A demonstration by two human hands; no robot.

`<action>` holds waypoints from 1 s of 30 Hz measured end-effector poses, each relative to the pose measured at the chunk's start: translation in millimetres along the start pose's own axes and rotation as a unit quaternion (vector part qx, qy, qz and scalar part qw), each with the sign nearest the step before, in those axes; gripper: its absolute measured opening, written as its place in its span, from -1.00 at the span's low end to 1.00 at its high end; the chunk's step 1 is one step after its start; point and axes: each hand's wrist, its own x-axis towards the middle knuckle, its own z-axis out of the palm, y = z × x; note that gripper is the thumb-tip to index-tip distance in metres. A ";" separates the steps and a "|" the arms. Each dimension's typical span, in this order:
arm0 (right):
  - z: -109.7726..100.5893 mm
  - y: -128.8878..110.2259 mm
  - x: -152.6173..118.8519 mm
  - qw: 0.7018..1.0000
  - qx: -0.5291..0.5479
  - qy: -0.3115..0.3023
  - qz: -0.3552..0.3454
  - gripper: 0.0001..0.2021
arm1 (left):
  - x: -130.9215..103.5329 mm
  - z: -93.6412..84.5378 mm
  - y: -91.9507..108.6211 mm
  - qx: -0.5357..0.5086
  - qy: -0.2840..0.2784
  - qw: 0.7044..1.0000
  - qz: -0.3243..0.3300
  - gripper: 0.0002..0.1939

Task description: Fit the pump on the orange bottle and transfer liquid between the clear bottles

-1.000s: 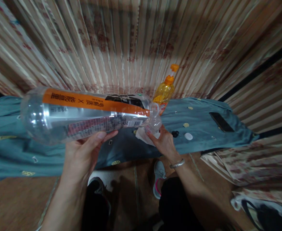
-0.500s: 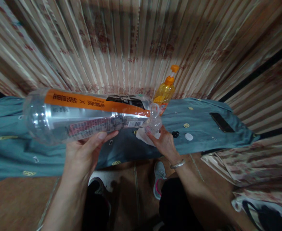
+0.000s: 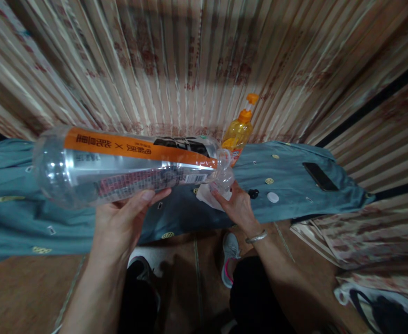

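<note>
My left hand (image 3: 127, 218) grips a large clear plastic bottle (image 3: 134, 164) from below. The bottle lies nearly level, its orange and silver label facing me and its neck to the right. At that neck, a small clear plastic bottle (image 3: 224, 177) is held in the closed fingers of my right hand (image 3: 238, 202). The two mouths seem to meet, but I cannot tell whether they touch. Under the small bottle lies a white tissue (image 3: 211, 199), partly hidden. Behind the necks stands a pump bottle (image 3: 238, 132) of yellow liquid with an orange pump.
A green patterned cloth (image 3: 287, 185) covers the narrow table. Right of my right hand lie a small black object (image 3: 253, 194) and a white round cap (image 3: 272, 197). Farther right is a black phone (image 3: 320, 176). Pleated curtains (image 3: 176, 65) hang close behind and at the right.
</note>
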 end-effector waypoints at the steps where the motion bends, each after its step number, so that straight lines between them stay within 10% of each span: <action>1: 0.3 0.1 0.1 1.000 -0.002 0.002 -0.001 -0.37 | 0.0 0.3 0.0 0.000 0.001 1.000 -0.002 -0.72; 30: 0.9 -0.2 -0.5 1.000 0.000 0.002 0.010 -0.38 | 0.8 -1.2 -0.8 -0.011 -0.001 1.000 -0.004 -0.68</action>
